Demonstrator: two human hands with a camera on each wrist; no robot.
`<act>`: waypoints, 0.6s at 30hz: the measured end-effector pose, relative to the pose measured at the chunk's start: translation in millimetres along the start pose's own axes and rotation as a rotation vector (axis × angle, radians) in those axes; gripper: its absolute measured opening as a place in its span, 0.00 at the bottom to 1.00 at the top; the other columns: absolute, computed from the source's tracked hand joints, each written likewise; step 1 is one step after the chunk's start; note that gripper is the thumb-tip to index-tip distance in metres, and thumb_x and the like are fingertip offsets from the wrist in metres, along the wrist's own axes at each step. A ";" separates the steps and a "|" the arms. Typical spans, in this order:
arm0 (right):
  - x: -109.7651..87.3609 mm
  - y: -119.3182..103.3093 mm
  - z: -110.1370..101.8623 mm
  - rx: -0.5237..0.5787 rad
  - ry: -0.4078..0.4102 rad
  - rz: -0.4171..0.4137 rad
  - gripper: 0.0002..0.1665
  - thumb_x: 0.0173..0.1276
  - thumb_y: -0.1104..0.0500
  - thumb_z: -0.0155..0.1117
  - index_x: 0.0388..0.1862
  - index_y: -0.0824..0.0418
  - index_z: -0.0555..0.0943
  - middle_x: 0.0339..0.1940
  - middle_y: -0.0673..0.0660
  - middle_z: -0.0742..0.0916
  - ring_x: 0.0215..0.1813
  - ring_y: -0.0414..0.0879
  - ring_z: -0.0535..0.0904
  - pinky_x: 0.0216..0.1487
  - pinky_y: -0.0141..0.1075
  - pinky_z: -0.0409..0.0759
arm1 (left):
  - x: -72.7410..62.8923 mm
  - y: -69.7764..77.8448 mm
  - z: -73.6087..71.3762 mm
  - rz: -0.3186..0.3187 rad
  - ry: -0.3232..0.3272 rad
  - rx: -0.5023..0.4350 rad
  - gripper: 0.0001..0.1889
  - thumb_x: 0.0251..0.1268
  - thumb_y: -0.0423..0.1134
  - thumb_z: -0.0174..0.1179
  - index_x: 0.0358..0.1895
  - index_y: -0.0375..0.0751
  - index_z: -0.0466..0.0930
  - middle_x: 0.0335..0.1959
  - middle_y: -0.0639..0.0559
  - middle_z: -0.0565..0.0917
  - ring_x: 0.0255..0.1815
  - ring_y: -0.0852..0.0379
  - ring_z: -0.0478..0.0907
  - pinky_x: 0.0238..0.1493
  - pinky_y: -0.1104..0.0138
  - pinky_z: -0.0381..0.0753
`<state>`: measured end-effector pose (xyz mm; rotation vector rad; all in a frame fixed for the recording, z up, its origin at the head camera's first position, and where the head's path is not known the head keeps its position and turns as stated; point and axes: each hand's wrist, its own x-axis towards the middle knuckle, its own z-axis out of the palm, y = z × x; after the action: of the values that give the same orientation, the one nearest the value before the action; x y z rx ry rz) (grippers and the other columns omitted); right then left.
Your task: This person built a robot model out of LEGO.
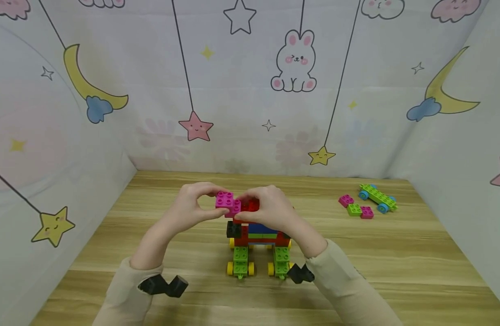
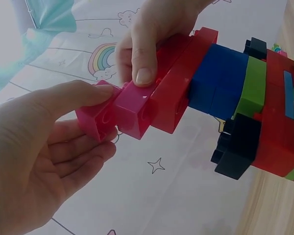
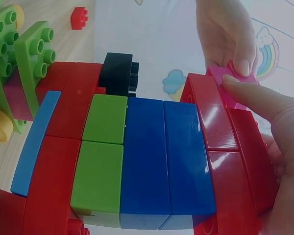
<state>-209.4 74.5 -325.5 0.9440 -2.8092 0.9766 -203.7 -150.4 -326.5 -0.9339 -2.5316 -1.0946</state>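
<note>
Near the middle of the table stands a toy-brick build with red, blue (image 3: 146,161) and green (image 3: 98,174) layers, black side bricks (image 1: 233,229) and green wheeled bases (image 1: 240,256) underneath. My left hand (image 1: 192,203) pinches a pink brick (image 2: 94,115) between thumb and fingers, at the build's upper left. That brick sits slightly higher than, and against, a second pink brick (image 2: 131,112); whether their studs are joined I cannot tell. My right hand (image 1: 270,206) grips the top of the build round its red bricks (image 3: 255,161), one digit pressing on the second pink brick.
Right of the build lie a green base with blue wheels (image 1: 378,198), pink bricks (image 1: 346,200) and a small green brick (image 1: 354,209). A loose red brick (image 3: 79,18) shows in the right wrist view. Printed white cloth (image 1: 250,99) encloses the table's back and sides.
</note>
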 end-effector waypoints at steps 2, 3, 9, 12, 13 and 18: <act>0.1 -0.3 -0.2 -0.003 0.000 0.001 0.23 0.60 0.48 0.73 0.52 0.58 0.85 0.39 0.51 0.90 0.35 0.39 0.80 0.36 0.27 0.78 | 0.9 0.1 -1.5 -0.008 -0.011 -0.007 0.17 0.51 0.34 0.74 0.47 0.38 0.86 0.43 0.48 0.88 0.45 0.52 0.81 0.50 0.55 0.81; 0.2 -0.4 -0.2 -0.004 0.000 0.001 0.23 0.60 0.48 0.73 0.52 0.58 0.85 0.39 0.51 0.90 0.35 0.39 0.80 0.36 0.27 0.78 | 1.2 0.2 -2.1 -0.009 -0.014 -0.007 0.17 0.51 0.34 0.74 0.47 0.37 0.86 0.42 0.48 0.88 0.45 0.52 0.81 0.50 0.55 0.81; 0.4 -0.9 -0.4 -0.004 -0.001 0.001 0.23 0.61 0.48 0.73 0.52 0.58 0.85 0.39 0.51 0.90 0.35 0.39 0.80 0.36 0.27 0.78 | 1.8 1.4 -3.2 0.003 -0.008 0.014 0.17 0.50 0.35 0.74 0.46 0.37 0.86 0.41 0.49 0.88 0.43 0.53 0.81 0.49 0.55 0.81; 0.4 -1.2 -0.5 -0.007 0.001 -0.001 0.23 0.60 0.48 0.73 0.51 0.58 0.85 0.39 0.50 0.90 0.35 0.39 0.80 0.36 0.28 0.78 | 1.5 1.3 -2.5 -0.005 -0.005 0.015 0.17 0.50 0.35 0.75 0.46 0.38 0.86 0.41 0.49 0.88 0.43 0.53 0.81 0.49 0.55 0.81; 0.3 -1.2 -0.6 -0.009 0.003 -0.003 0.23 0.60 0.48 0.73 0.51 0.58 0.85 0.38 0.50 0.90 0.34 0.39 0.80 0.36 0.28 0.78 | 1.4 1.1 -2.2 -0.010 -0.004 0.012 0.17 0.50 0.35 0.75 0.46 0.38 0.86 0.41 0.49 0.88 0.43 0.53 0.81 0.49 0.55 0.81; -0.1 -0.4 -0.2 -0.007 0.007 -0.005 0.23 0.60 0.48 0.73 0.50 0.58 0.86 0.38 0.50 0.90 0.35 0.39 0.80 0.36 0.29 0.78 | 0.8 -1.0 -0.8 -0.034 -0.008 -0.015 0.17 0.51 0.35 0.74 0.47 0.38 0.86 0.41 0.49 0.88 0.43 0.53 0.81 0.49 0.55 0.81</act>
<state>-209.1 74.4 -325.1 0.9440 -2.8014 0.9664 -205.0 -151.1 -326.2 -0.9042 -2.5585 -1.1232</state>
